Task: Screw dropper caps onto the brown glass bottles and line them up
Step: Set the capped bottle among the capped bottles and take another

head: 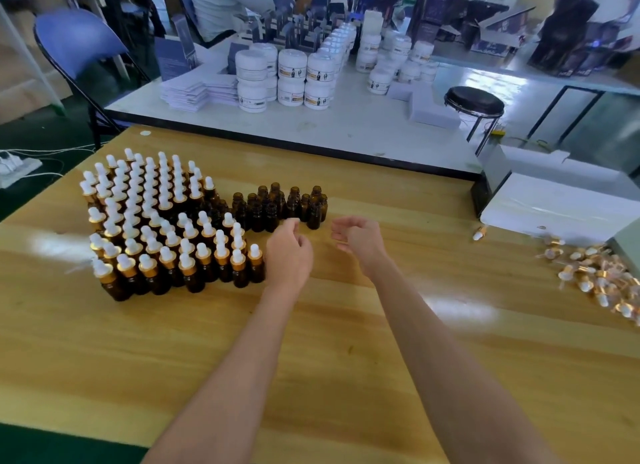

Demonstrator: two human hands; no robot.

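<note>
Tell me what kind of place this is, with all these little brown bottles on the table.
Probably a small cosmetics packing workshop: rows of capped brown bottles on a wooden table, a pile of loose dropper caps to the right, and stacked white jars on the next table.

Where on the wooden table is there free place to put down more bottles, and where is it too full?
Free: the wide near strip of the wooden table in front of the capped bottles, and the middle stretch between the right hand and the loose dropper caps. Crowded: the uncapped bottles beside them.
</note>
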